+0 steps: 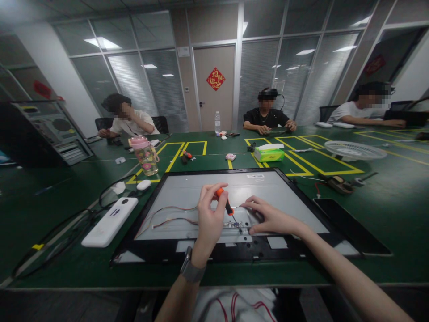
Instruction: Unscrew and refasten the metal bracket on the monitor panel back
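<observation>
A flat monitor panel (288, 192) with a black frame lies face down on the green table, its silver back up. My left hand (209, 219) is closed around an orange-handled screwdriver (225, 202), tip down on a small circuit board (233, 226) near the panel's lower edge. My right hand (270, 217) rests on the panel beside the board, fingers pressed down by the screwdriver tip, holding nothing I can see. Thin red and white wires (169, 214) run left from the board across the panel.
A white power bank (109, 221) and black cables lie left of the panel, a pink-lidded bottle (145, 154) behind them. A green tissue pack (269, 154), white fan grille (355, 150) and dark slab (351, 226) sit right. Three people sit across the table.
</observation>
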Available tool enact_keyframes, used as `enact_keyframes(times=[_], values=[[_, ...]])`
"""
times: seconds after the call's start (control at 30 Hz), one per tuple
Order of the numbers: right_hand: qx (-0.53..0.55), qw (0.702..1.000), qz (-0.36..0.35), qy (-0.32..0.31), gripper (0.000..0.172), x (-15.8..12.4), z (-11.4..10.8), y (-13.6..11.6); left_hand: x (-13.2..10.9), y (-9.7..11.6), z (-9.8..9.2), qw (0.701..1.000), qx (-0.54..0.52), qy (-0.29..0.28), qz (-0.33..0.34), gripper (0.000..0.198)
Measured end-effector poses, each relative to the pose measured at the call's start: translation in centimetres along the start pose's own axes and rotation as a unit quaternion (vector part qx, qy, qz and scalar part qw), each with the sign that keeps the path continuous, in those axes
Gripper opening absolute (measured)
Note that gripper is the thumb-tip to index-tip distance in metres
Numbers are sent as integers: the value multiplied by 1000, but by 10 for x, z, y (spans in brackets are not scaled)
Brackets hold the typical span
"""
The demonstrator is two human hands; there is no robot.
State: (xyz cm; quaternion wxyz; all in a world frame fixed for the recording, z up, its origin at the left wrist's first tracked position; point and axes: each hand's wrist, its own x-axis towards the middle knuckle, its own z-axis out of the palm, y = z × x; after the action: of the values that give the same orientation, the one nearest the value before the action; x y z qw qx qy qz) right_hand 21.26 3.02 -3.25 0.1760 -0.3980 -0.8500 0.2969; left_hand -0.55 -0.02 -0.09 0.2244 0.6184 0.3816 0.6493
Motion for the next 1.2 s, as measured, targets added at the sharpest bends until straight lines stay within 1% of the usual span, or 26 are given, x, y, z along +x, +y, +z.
enact_keyframes(times=[0.13,0.3,0.37,0.47,0.53,0.63,0.7,0.83,1.0,1.07,1.13,1.2], values=[[5,1000,-5,-2,74,0,0,0,0,0,0,1000,-12,-3,5,29],[2,1000,-3,-4,74,0,0,0,-1,1,-1,1000,-3,-9,4,20],[-1,1000,-5,-3,73,0,0,0,-1,3,-2,1000,-11,-21,14,22],[0,1000,-9,-1,73,1,1,1,-2,5,-3,998,-30,-54,29,30],[2,1000,-9,-1,74,1,1,1,-2,6,-3,997,-36,-63,29,28],[4,1000,-8,0,74,1,1,2,-3,5,-2,998,-35,-53,17,23],[5,1000,-9,1,73,0,0,1,-2,5,-3,998,-33,-47,10,24],[7,1000,-10,1,71,0,0,-1,-2,5,-2,998,-37,-50,17,29],[2,1000,-4,-1,73,0,0,-1,-1,5,-1,999,-41,-29,4,19],[3,1000,-7,1,73,1,0,-1,-1,5,-1,999,-45,-23,4,22],[3,1000,-6,2,73,1,0,0,0,6,-2,999,-47,-26,5,28],[4,1000,-4,-1,73,1,0,0,0,6,-2,998,-49,-33,2,28]])
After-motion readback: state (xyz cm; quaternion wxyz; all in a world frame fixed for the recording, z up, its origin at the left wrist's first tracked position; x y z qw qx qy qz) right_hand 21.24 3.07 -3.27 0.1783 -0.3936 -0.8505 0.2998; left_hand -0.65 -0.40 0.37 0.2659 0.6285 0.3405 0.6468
